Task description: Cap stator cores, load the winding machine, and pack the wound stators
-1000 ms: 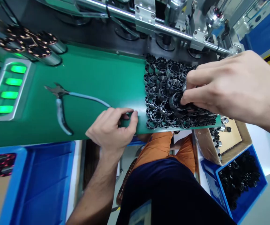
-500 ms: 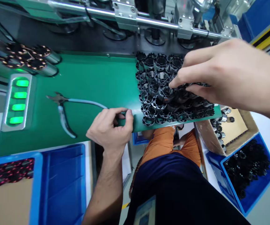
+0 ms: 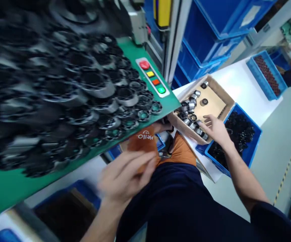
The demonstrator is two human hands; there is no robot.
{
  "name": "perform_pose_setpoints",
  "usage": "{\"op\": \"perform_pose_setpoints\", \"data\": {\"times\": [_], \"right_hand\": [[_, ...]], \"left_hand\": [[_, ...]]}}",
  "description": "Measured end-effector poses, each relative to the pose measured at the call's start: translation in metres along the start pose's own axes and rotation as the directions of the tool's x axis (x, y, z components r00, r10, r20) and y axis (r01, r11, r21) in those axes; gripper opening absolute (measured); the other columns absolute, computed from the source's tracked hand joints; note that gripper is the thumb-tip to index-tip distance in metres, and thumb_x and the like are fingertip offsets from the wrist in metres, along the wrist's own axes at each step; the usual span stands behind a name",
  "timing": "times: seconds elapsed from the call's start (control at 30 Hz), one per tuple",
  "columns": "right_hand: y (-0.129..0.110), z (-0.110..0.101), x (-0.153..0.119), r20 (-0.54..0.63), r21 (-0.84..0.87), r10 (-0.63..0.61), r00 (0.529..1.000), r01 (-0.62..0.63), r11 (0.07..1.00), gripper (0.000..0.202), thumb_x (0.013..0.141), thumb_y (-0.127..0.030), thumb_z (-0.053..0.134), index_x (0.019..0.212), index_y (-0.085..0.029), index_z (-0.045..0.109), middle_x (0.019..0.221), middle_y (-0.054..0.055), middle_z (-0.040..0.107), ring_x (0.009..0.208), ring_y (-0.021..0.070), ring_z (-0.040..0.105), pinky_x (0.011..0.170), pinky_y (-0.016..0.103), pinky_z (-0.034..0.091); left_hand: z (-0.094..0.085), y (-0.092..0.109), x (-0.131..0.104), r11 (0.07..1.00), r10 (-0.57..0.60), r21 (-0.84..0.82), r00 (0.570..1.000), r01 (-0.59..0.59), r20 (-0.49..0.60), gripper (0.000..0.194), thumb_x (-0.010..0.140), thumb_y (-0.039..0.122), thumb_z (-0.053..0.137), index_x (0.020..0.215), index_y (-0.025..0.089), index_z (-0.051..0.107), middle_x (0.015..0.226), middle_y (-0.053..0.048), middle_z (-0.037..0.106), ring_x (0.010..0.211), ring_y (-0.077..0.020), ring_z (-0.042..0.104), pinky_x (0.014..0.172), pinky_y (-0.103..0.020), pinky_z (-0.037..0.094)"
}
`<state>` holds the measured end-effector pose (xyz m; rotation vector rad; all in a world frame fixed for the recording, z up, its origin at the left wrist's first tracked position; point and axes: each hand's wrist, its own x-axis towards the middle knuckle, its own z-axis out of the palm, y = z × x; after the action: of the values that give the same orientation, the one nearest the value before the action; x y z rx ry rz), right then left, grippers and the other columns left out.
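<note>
My right hand (image 3: 216, 129) reaches over the near right side of a cardboard box (image 3: 226, 97), fingers apart, with nothing visible in it. Close to its fingertips lie loose stator cores (image 3: 191, 105), silver rings with black toothed ends, heaped along the box's left side. My left hand (image 3: 126, 176), blurred, hovers above my lap just off the bench edge. Its fingers are stretched out and I see nothing in them. Stacked rows of similar stator cores (image 3: 100, 84) cover much of the green bench top (image 3: 1, 185).
A button panel (image 3: 153, 78) sits at the bench's right end. Beside the cardboard box is a blue bin (image 3: 255, 143) of black parts. Blue crates (image 3: 198, 50) are stacked behind. Farther right, a blue tray (image 3: 283, 79) holds dark red parts on a white table (image 3: 232, 75).
The view has swung right. My right hand has left the stacked stator cores for the cardboard box. My left hand has come off the bench edge and its fingers have straightened.
</note>
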<state>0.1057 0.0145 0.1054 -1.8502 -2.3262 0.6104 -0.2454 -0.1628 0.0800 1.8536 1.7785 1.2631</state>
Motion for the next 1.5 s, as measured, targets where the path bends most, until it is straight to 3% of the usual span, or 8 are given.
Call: {"op": "perform_pose_setpoints", "data": {"times": [0.13,0.27,0.4,0.73,0.97,1.1,1.3,1.5], "right_hand": [[0.019,0.042,-0.003,-0.026,0.008,0.047,0.999,-0.047,0.999,0.024,0.108,-0.047,0.077,0.109,-0.023,0.075,0.113,0.015,0.086,0.099,0.0313,0.083,0.095,0.049,0.07],[0.025,0.037,0.001,-0.059,0.012,0.02,0.998,-0.02,1.0,0.008,0.106,-0.029,0.076,0.113,-0.024,0.076,0.126,0.012,0.082,0.117,0.03,0.079,0.107,0.046,0.065],[0.033,0.021,-0.006,-0.034,-0.019,0.012,0.999,-0.012,1.0,0.017,0.104,-0.023,0.077,0.12,-0.021,0.079,0.133,0.016,0.079,0.125,0.0335,0.077,0.112,0.046,0.061],[0.028,0.016,-0.023,0.284,-0.091,-0.108,0.953,0.139,0.986,0.034,0.109,-0.039,0.08,0.128,-0.012,0.076,0.112,0.018,0.088,0.11,0.0372,0.082,0.117,0.051,0.05],[0.047,0.006,-0.007,0.408,0.019,-0.286,0.867,0.305,0.952,0.035,0.105,-0.034,0.085,0.133,-0.019,0.069,0.104,0.005,0.085,0.089,0.0233,0.074,0.088,0.033,0.047],[0.054,0.003,-0.013,0.383,0.072,-0.386,0.839,0.39,0.918,0.025,0.108,-0.03,0.079,0.13,-0.023,0.072,0.115,0.005,0.083,0.105,0.024,0.074,0.102,0.035,0.047],[0.052,0.015,-0.032,0.216,0.006,-0.296,0.93,0.302,0.953,0.016,0.112,-0.03,0.073,0.124,-0.021,0.078,0.13,0.015,0.077,0.123,0.0322,0.071,0.121,0.047,0.047],[0.043,0.024,-0.033,0.109,-0.061,-0.117,0.987,0.124,0.99,0.007,0.105,-0.025,0.081,0.1,-0.022,0.077,0.119,0.009,0.077,0.103,0.0271,0.072,0.089,0.037,0.051]], "left_hand": [[0.097,0.051,0.084,0.916,0.313,0.142,0.89,-0.375,0.331,0.025,0.118,0.026,0.064,0.117,0.023,0.089,0.123,-0.012,0.085,0.119,-0.032,0.078,0.096,-0.045,0.064],[0.158,0.072,0.145,0.822,0.156,0.356,0.778,-0.443,0.608,0.028,0.117,0.025,0.062,0.118,0.014,0.089,0.132,-0.02,0.081,0.136,-0.0399,0.07,0.109,-0.052,0.056],[0.182,0.081,0.157,0.78,-0.033,0.458,0.703,-0.427,0.71,0.032,0.118,0.032,0.064,0.117,0.012,0.089,0.128,-0.02,0.085,0.136,-0.0389,0.07,0.119,-0.052,0.049],[0.188,0.079,0.137,0.841,0.093,0.313,0.689,-0.44,0.719,0.032,0.118,0.031,0.061,0.136,0.013,0.081,0.133,-0.019,0.081,0.135,-0.0408,0.069,0.116,-0.057,0.051],[0.187,0.063,0.133,0.826,0.187,0.168,0.543,-0.539,0.819,0.032,0.114,0.042,0.073,0.132,0.021,0.089,0.137,-0.02,0.074,0.141,-0.0427,0.062,0.129,-0.062,0.045],[0.192,0.062,0.138,0.85,0.187,0.173,0.592,-0.498,0.784,0.021,0.107,0.038,0.084,0.12,0.025,0.093,0.131,-0.016,0.076,0.14,-0.041,0.062,0.13,-0.06,0.045],[0.191,0.073,0.129,0.867,0.106,0.273,0.689,-0.417,0.717,0.017,0.108,0.04,0.085,0.116,0.029,0.096,0.129,-0.012,0.082,0.136,-0.0387,0.065,0.121,-0.055,0.049],[0.193,0.085,0.132,0.858,-0.029,0.363,0.671,-0.364,0.741,0.01,0.102,0.031,0.092,0.11,0.027,0.096,0.12,-0.012,0.088,0.129,-0.0386,0.075,0.12,-0.054,0.05]]}}
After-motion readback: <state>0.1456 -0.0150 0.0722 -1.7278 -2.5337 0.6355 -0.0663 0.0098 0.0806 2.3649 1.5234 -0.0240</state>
